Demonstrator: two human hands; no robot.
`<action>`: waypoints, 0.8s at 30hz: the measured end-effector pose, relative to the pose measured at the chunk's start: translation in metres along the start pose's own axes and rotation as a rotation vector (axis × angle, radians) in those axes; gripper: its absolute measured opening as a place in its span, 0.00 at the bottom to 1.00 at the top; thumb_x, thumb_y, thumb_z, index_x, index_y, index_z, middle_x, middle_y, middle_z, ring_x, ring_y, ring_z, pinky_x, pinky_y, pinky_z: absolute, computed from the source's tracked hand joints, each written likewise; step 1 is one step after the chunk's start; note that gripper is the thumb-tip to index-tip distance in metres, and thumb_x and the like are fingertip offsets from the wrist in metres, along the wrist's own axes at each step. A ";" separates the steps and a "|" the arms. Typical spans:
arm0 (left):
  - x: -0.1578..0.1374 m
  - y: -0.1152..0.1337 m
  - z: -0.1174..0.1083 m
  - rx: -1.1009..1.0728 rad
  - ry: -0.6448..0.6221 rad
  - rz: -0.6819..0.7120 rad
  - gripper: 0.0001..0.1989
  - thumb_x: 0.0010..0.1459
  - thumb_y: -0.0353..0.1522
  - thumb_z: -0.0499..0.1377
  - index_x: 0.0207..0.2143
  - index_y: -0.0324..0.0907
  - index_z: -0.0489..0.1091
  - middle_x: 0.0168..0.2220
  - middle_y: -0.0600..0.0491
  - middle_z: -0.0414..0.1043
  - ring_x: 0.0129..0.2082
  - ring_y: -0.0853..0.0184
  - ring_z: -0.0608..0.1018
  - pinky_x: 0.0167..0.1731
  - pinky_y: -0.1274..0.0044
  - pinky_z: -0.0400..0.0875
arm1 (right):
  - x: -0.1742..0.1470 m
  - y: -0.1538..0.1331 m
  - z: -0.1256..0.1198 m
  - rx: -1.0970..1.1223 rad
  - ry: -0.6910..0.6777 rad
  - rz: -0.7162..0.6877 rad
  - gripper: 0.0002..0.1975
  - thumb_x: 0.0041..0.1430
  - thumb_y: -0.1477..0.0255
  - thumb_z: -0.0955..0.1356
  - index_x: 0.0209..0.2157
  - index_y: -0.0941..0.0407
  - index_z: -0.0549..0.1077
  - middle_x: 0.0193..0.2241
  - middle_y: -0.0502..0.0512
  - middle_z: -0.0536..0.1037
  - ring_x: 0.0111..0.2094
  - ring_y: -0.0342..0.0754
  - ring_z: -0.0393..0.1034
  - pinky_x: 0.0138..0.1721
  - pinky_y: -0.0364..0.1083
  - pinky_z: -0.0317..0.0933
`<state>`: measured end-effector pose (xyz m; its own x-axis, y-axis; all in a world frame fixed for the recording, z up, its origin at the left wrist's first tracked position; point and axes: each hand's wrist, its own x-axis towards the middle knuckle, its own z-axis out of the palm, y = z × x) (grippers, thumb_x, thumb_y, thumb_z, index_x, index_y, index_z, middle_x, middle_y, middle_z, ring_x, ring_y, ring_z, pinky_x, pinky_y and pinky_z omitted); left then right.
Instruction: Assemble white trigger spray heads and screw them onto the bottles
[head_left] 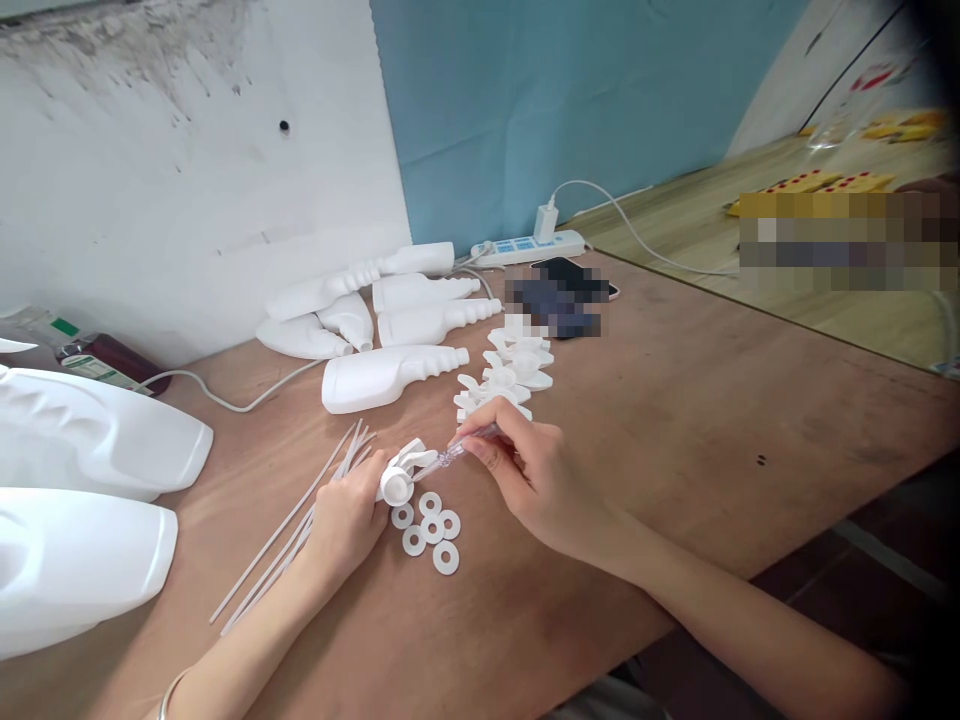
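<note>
My left hand (349,510) is closed around a white trigger spray head (399,480), its round cap side facing me. Between thumb and fingers, my right hand (529,470) pinches a clear plastic piece (452,452) that looks like a slim tube or rod. The far end of that piece meets the spray head; whether it sits inside cannot be made out. Just below lie several white ring washers (433,528), some overlapping. Several thin white dip tubes (292,545) lie beside and partly behind my left forearm. Beyond my right hand is a cluster of white spray heads (504,375).
White bottles (394,378) lie on their sides along the wall, with larger ones (82,560) at the left edge. A dark bottle (112,362), a cable, a power strip (517,247) and a phone (574,275) stand or lie at the back of the brown table (675,420).
</note>
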<state>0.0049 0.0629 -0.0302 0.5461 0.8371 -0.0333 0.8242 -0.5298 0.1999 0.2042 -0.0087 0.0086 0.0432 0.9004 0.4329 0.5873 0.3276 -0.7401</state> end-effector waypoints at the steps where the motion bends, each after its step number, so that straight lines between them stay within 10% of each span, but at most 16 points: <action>1: 0.000 0.000 0.000 0.000 -0.009 0.000 0.19 0.54 0.26 0.46 0.47 0.48 0.62 0.39 0.54 0.74 0.36 0.63 0.75 0.27 0.78 0.60 | 0.001 0.000 -0.001 0.023 -0.011 0.056 0.04 0.61 0.74 0.59 0.33 0.55 0.63 0.27 0.49 0.73 0.23 0.41 0.66 0.25 0.41 0.56; 24: 0.000 0.001 -0.001 0.020 -0.007 0.014 0.19 0.55 0.26 0.46 0.48 0.47 0.61 0.40 0.53 0.74 0.37 0.63 0.76 0.28 0.78 0.62 | 0.001 0.000 -0.003 0.063 -0.047 0.116 0.04 0.61 0.72 0.59 0.34 0.54 0.64 0.27 0.49 0.73 0.24 0.42 0.66 0.25 0.42 0.55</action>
<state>0.0060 0.0621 -0.0293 0.5584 0.8287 -0.0380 0.8195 -0.5439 0.1806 0.2072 -0.0083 0.0109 0.0693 0.9450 0.3197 0.5290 0.2369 -0.8149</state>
